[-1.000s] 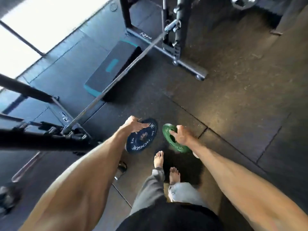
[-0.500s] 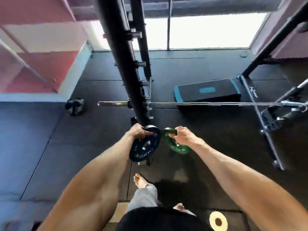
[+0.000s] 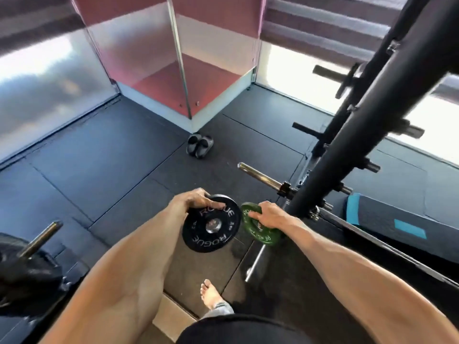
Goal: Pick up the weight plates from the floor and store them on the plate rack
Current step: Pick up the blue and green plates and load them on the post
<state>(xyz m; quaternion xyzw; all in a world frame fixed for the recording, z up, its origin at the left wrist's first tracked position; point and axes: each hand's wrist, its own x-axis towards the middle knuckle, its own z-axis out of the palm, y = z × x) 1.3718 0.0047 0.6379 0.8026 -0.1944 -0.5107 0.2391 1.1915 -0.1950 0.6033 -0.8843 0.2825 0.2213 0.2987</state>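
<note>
My left hand [image 3: 192, 200] grips the top rim of a black weight plate [image 3: 211, 223] with white lettering, held upright in the air in front of me. Just to its right, my right hand [image 3: 269, 214] holds a smaller green weight plate [image 3: 258, 232] by its rim, tilted. The two plates nearly touch. A black rack upright [image 3: 367, 112] with several horizontal storage pegs [image 3: 330, 72] rises diagonally at the right, close beside my right hand.
A barbell [image 3: 263, 177] rests across the rack, its sleeve end pointing left. A dark step platform with teal marks [image 3: 387, 217] lies at the right. A pair of sandals [image 3: 200, 145] sits near a glass partition. Black plates on another bar [image 3: 27, 264] are at the left. My bare foot [image 3: 211, 294] stands below.
The view has swung left while I carry both plates; the rack upright now stands to the right of my hands and the glass partition has come into view. Both grips are unchanged.
</note>
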